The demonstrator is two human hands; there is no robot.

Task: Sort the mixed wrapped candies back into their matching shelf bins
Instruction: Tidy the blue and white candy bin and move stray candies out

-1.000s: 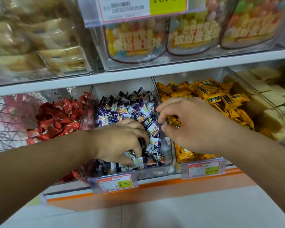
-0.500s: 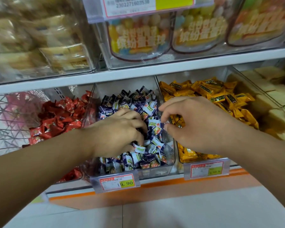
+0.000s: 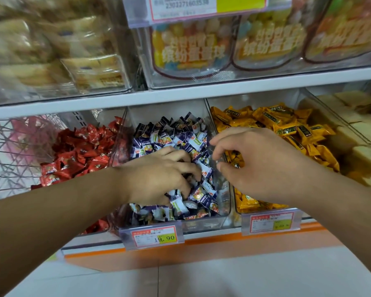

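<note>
Three clear bins stand side by side on the lower shelf. They hold red candies [image 3: 79, 151], purple-and-white candies [image 3: 176, 133] and yellow candies [image 3: 283, 125]. My left hand [image 3: 159, 179] is inside the middle bin [image 3: 204, 221], its fingers curled down into the purple-and-white pile and closed around some of them. My right hand [image 3: 261, 163] hovers over the divider between the middle and yellow bins. Its thumb and curled fingers pinch a yellow candy [image 3: 234, 160], partly hidden under the fingers.
A bin of pale wrapped cakes [image 3: 356, 129] stands at the far right and a wire basket [image 3: 13, 159] at the left. On the upper shelf [image 3: 180, 96] are jars of coloured candy balls [image 3: 191, 48] and pastry packs [image 3: 90, 69]. Price tags [image 3: 156, 236] hang off the bin fronts.
My left hand has slid a little further back into the purple-and-white pile. My right hand has stayed over the divider with the yellow candy. The view has shifted slightly.
</note>
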